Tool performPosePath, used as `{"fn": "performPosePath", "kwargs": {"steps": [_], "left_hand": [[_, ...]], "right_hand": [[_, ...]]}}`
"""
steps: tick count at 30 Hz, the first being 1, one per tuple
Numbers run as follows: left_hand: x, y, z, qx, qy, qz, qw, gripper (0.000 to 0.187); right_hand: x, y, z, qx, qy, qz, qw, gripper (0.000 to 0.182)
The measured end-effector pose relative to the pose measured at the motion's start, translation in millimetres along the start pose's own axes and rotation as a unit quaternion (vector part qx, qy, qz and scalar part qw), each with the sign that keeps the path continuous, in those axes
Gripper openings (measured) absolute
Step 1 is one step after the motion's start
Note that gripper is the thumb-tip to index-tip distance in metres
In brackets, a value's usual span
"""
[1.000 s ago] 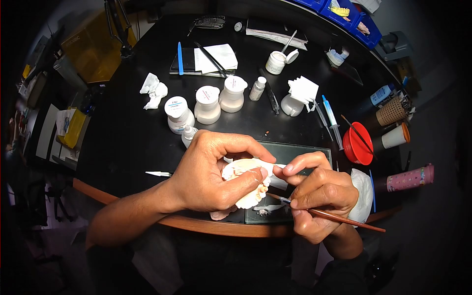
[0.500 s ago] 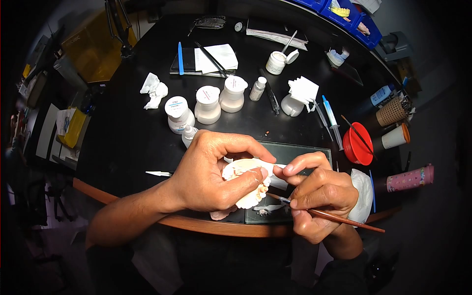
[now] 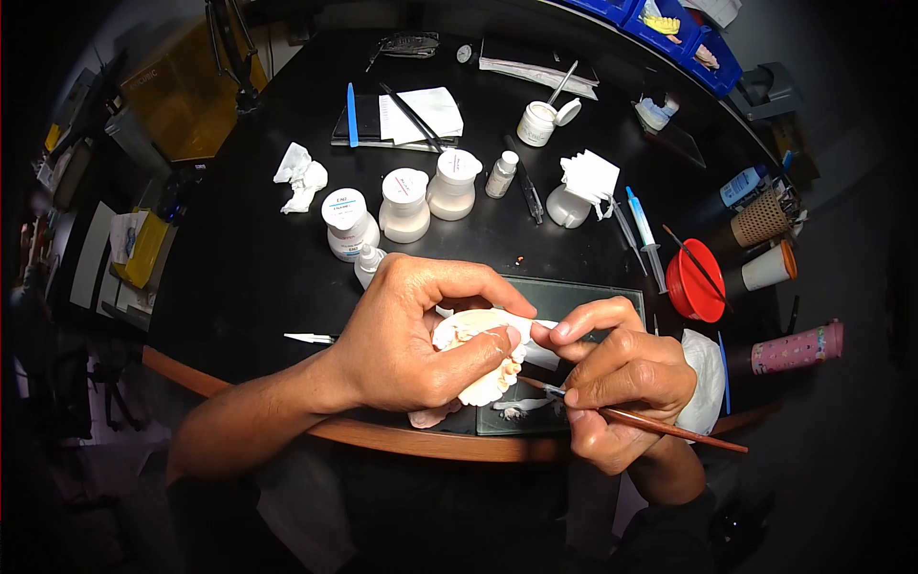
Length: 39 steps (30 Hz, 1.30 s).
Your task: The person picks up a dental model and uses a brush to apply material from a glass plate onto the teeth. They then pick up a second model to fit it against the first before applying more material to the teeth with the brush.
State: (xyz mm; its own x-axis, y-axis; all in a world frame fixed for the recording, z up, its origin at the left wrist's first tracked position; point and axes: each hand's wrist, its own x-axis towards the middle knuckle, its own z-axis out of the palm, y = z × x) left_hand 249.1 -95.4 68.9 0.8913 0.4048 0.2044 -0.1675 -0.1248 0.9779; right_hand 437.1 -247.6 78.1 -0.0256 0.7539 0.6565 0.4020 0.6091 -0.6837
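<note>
Head view: both hands [image 3: 411, 335] unmoved, brush [image 3: 660, 426] tip still at cast [image 3: 483, 359].

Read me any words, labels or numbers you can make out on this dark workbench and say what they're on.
Nothing can be read for certain.
White round jar with blue-striped lid label: print too small.
Two white jars with pinkish lid labels: blurred.
Yellow translucent box: faint lettering, unreadable.
Pink patterned tumbler: only decoration shows.
Left hand and right hand: what they hold is unmarked.
</note>
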Motion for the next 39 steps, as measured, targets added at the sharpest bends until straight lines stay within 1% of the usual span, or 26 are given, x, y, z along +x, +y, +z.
{"fn": "performPosePath", "kwargs": {"steps": [4,7,10,13,16,19,22,28,31,34,37,38,39], "left_hand": [[-0.1,-1.2,-0.2,0.002,0.001,0.006,1.000,0.022],[-0.6,-0.6,-1.0,-0.005,-0.009,-0.014,1.000,0.024],[2.6,-4.9,-2.7,-0.065,-0.024,-0.027,0.997,0.025],[4.9,0.5,-3.9,-0.128,-0.038,-0.113,0.985,0.025],[6.7,-4.7,-5.2,-0.133,-0.046,-0.116,0.983,0.024],[7.6,-7.9,-5.5,-0.146,-0.049,-0.121,0.981,0.025],[7.6,-6.9,-4.4,-0.166,-0.048,-0.127,0.977,0.020],[6.7,-0.7,-4.4,-0.164,-0.053,-0.131,0.976,0.020],[4.8,-5.8,-4.1,-0.107,-0.046,-0.079,0.990,0.021],[4.0,-4.1,-0.7,-0.066,-0.027,-0.043,0.997,0.026],[2.7,0.8,3.6,-0.029,-0.002,-0.030,0.999,0.026],[2.3,-1.6,3.0,-0.025,-0.001,-0.006,1.000,0.021],[1.9,-0.7,5.0,-0.019,0.014,-0.015,1.000,0.021]], "right_hand": [[0.1,-0.5,0.1,-0.004,-0.001,0.001,1.000,0.016],[-0.3,-0.4,-0.7,0.009,0.007,0.006,1.000,0.016],[-0.5,2.4,-1.9,0.049,0.027,0.019,0.998,0.015],[-1.6,4.0,0.1,0.087,0.064,0.051,0.993,0.013],[-2.7,2.7,2.7,0.117,0.096,0.079,0.985,0.013],[-3.9,3.4,1.3,0.117,0.091,0.077,0.986,0.012],[-2.9,3.3,2.3,0.124,0.098,0.075,0.985,0.012],[-2.9,5.0,0.3,0.110,0.086,0.049,0.989,0.011],[-1.3,4.6,-0.6,0.093,0.074,0.032,0.992,0.013],[-1.7,3.7,-3.0,0.078,0.076,0.017,0.994,0.016],[-5.4,-4.2,-13.3,0.020,0.086,0.014,0.996,0.018],[-11.0,-7.6,-15.3,0.010,0.102,0.025,0.994,0.017],[-17.0,-10.9,-18.3,-0.029,0.107,0.022,0.994,0.016]]}}
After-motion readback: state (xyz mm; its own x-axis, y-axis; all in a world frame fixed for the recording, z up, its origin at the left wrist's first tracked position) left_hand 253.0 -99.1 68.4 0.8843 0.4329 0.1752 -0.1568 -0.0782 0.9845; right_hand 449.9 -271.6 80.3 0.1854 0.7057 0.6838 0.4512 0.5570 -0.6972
